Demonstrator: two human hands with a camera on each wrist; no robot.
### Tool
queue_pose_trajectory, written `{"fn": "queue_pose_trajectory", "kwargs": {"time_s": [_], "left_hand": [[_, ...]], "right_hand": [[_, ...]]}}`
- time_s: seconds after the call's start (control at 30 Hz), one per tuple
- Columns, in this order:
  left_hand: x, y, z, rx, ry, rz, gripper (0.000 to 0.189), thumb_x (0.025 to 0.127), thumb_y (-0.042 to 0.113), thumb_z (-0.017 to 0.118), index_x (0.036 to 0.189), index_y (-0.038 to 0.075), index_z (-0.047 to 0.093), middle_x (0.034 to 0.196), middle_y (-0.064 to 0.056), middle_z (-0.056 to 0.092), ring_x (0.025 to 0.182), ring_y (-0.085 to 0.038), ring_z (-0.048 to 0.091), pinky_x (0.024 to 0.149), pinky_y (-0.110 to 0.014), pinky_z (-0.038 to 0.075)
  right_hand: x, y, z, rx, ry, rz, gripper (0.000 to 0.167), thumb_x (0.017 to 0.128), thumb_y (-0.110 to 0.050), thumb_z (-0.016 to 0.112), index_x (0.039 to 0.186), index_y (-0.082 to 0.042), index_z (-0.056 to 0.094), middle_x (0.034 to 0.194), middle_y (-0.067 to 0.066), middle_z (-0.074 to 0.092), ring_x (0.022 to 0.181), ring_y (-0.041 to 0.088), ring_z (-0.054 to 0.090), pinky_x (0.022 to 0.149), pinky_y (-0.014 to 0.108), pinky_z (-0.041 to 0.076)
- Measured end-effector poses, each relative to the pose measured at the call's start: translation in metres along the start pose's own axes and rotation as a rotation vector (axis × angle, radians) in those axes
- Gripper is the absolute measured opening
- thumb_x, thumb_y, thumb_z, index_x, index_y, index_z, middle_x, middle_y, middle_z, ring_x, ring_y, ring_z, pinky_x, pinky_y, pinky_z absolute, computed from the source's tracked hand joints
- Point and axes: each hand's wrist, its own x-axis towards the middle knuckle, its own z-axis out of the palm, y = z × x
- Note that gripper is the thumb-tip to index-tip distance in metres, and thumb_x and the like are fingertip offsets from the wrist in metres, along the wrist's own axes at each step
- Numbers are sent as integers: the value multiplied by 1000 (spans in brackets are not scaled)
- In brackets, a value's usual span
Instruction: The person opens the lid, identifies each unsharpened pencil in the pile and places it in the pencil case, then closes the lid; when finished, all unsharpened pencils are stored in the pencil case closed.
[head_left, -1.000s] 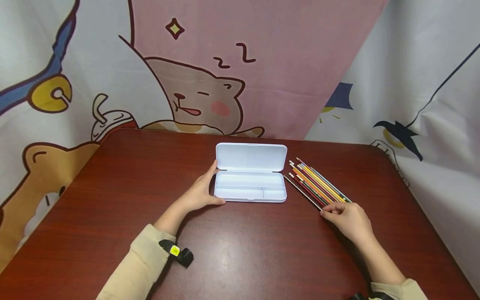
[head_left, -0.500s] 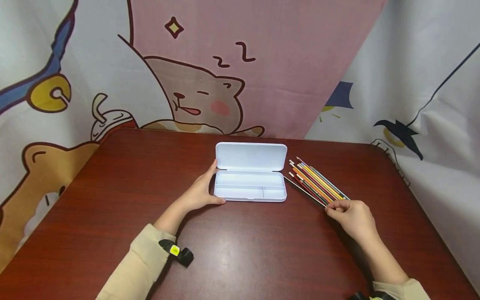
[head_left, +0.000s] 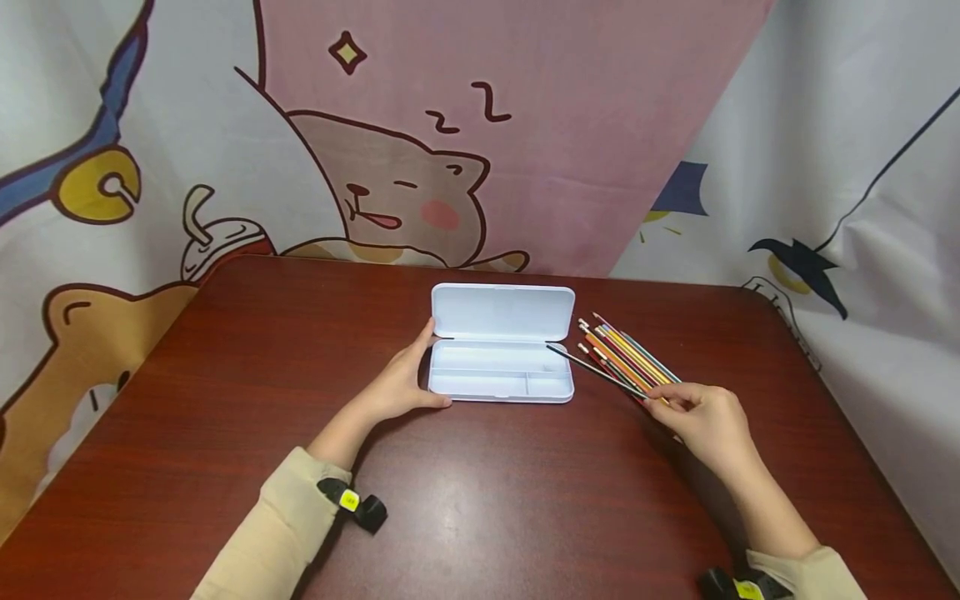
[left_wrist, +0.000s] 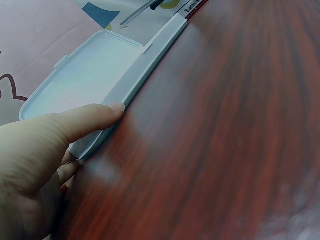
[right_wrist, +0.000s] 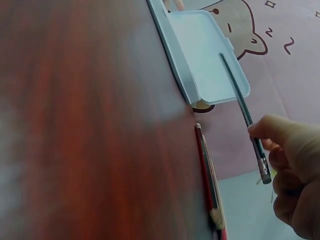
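While pinching a dark pencil (right_wrist: 247, 116) toward its near end with the right hand (head_left: 705, 427), gripping the left end of a white pencil case (head_left: 483, 358) between thumb and fingers of the left hand (head_left: 393, 387). Reaching with the pencil's far end over the right part of the case, set on a brown table (head_left: 480, 500) with lid (head_left: 502, 311) raised at the back. Just right of the case, coloured pencils (head_left: 637, 358) in a loose bundle.

A person wears a puffy, pale beige left sleeve (head_left: 273, 525), softly creased, and a matching right sleeve (head_left: 821, 577), partly cut off by the frame. At the left cuff is a black strap (head_left: 328, 490) with a bright yellow label (head_left: 349, 500), its small dark marking unreadable, and a black block (head_left: 371, 515). The right cuff has a similar black band (head_left: 771, 585), yellow tag (head_left: 747, 590) and dark block (head_left: 717, 584).
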Motion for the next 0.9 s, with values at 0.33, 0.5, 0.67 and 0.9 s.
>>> {"fn": "queue_pose_trajectory", "kwargs": {"time_s": [0.33, 0.5, 0.67, 0.9], "left_hand": [[-1, 2, -1, 6, 4, 4, 126, 64, 16, 90, 154, 5, 2, 143, -18, 43, 132, -28, 37, 109, -45, 24], [-1, 1, 0, 2, 2, 7, 126, 64, 16, 90, 154, 5, 3, 143, -17, 43, 131, -27, 37, 109, -45, 24], [0, 0, 0, 4, 12, 36, 126, 63, 15, 91, 153, 3, 4, 140, -17, 46, 129, -27, 40, 108, -45, 25], [0, -1, 0, 7, 15, 43, 126, 63, 14, 91, 153, 3, 3, 140, -17, 46, 130, -27, 39, 109, -44, 25]], "right_hand": [[40, -18, 20, -13, -37, -218, 8, 75, -11, 81, 79, -16, 76, 53, -14, 39, 50, 5, 36, 47, 26, 27], [60, -26, 34, -16, -73, -263, 8, 75, -13, 80, 80, -17, 76, 53, -15, 41, 51, 5, 38, 47, 27, 28], [76, -34, 49, -20, -118, -292, 8, 75, -13, 79, 81, -17, 76, 56, -15, 47, 53, 6, 42, 47, 29, 31], [93, -48, 69, 12, -175, -316, 7, 77, -14, 79, 83, -15, 77, 56, -14, 49, 55, 8, 46, 59, 37, 43]]}}
